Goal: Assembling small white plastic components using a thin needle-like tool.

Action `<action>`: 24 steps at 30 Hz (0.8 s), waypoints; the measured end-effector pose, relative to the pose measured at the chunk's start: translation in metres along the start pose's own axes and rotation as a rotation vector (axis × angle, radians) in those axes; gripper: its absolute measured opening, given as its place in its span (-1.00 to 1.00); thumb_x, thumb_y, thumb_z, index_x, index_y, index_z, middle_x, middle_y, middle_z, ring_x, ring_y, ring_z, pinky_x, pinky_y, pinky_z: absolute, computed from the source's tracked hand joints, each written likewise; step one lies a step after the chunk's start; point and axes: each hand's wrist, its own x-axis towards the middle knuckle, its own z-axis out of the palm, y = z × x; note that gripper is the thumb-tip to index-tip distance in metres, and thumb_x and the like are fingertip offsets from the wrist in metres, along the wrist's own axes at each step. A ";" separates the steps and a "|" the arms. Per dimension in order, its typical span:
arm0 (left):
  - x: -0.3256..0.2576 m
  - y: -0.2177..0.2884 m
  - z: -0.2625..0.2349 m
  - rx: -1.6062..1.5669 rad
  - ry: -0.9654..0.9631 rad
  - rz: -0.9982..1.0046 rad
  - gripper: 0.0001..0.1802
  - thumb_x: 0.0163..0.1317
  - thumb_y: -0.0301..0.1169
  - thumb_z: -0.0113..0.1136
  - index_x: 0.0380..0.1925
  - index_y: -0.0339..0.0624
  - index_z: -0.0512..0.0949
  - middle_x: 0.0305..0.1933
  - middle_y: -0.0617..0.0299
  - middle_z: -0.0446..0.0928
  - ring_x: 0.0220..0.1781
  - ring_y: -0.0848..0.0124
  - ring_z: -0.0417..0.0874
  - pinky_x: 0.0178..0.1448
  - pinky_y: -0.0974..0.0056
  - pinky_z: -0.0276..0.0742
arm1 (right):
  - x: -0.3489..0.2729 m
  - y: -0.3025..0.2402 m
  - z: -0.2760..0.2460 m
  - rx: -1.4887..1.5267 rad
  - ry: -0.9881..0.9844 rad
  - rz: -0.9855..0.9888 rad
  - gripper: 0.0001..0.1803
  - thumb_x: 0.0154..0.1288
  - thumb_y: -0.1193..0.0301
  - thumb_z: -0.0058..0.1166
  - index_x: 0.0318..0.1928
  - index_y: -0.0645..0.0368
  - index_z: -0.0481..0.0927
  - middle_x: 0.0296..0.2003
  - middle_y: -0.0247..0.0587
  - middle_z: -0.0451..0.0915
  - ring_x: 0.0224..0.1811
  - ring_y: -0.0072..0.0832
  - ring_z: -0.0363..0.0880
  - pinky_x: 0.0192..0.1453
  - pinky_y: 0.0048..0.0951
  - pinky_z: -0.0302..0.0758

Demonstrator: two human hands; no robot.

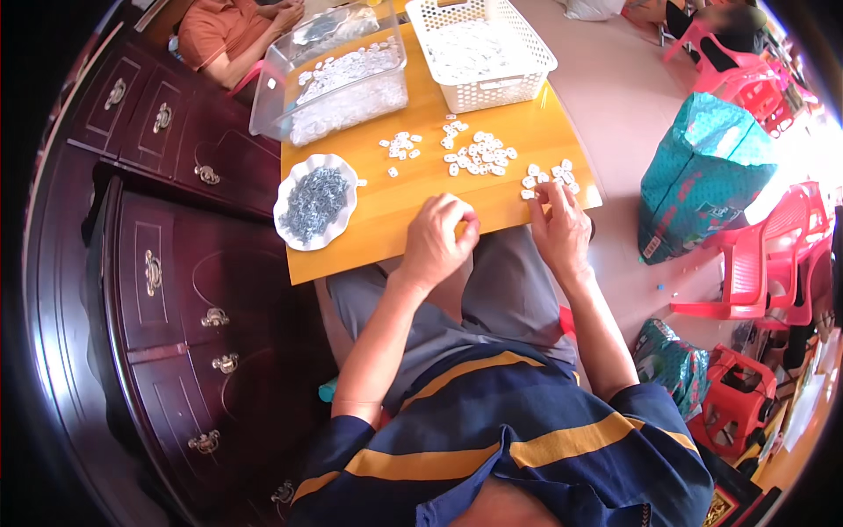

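My left hand (439,239) is over the table's near edge, thumb and fingertips curled together; whatever is between them is too small to make out. To its right, my right hand (562,230) reaches to a small pile of white plastic pieces (565,177), fingers bent and a little apart at the pile's near side. Each piece is small, rounded and oblong with dark marks. A bigger loose group of white pieces (483,155) lies beyond my hands, and a smaller group (402,145) left of it. On the left, a white scalloped dish (290,171) holds many small grey-blue parts.
At the far side of the wooden table (386,230) stand a clear plastic bin (268,110) and a white perforated basket (492,95), both with white pieces. Dark drawers (158,220) border the left. A teal bag (694,189) and pink chairs (746,281) stand right. Another person (215,39) sits far left.
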 end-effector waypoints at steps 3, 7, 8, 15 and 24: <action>-0.021 0.012 0.000 -0.005 0.041 -0.007 -0.88 0.13 -0.50 0.32 -0.38 -0.13 0.54 -0.34 0.16 0.55 -0.19 0.07 0.61 -0.12 0.04 0.57 | -0.018 -0.024 -0.002 0.283 -0.097 0.069 -0.85 0.36 0.38 0.25 -0.17 0.16 0.61 -0.37 -0.22 0.66 -0.44 -0.43 0.66 -0.32 -0.37 0.57; -0.034 0.024 -0.010 0.076 0.090 0.050 -0.88 0.14 -0.49 0.31 -0.36 -0.12 0.54 -0.33 0.16 0.52 -0.21 0.11 0.60 -0.13 0.06 0.57 | -0.043 -0.033 0.003 0.861 -0.544 0.398 -0.72 0.51 0.21 0.17 -0.14 0.21 0.64 -0.36 -0.45 0.63 -0.43 -0.70 0.48 -0.34 -0.58 0.45; -0.037 0.026 -0.014 0.112 0.064 0.074 -0.88 0.16 -0.48 0.31 -0.35 -0.12 0.54 -0.31 0.16 0.53 -0.20 0.12 0.60 -0.12 0.07 0.57 | -0.047 -0.041 0.002 0.948 -0.612 0.454 -0.70 0.54 0.18 0.14 -0.15 0.19 0.64 -0.35 -0.47 0.63 -0.42 -0.71 0.48 -0.33 -0.61 0.43; -0.054 0.031 -0.026 0.143 0.007 0.132 -0.90 0.22 -0.43 0.30 -0.33 -0.15 0.55 -0.27 0.16 0.55 -0.17 0.15 0.62 -0.11 0.10 0.58 | -0.056 -0.044 0.004 1.076 -0.763 0.577 -0.77 0.54 0.18 0.14 -0.18 0.05 0.64 -0.35 -0.52 0.64 -0.42 -0.78 0.44 -0.33 -0.68 0.32; -0.051 0.012 -0.024 -0.122 0.052 0.019 -0.90 0.20 -0.57 0.32 -0.31 -0.25 0.58 -0.32 0.12 0.61 -0.27 0.09 0.67 -0.18 0.12 0.58 | -0.044 -0.040 0.021 1.187 -0.809 0.623 -0.81 0.51 0.22 0.19 -0.19 0.05 0.64 -0.35 -0.52 0.64 -0.42 -0.79 0.44 -0.32 -0.70 0.33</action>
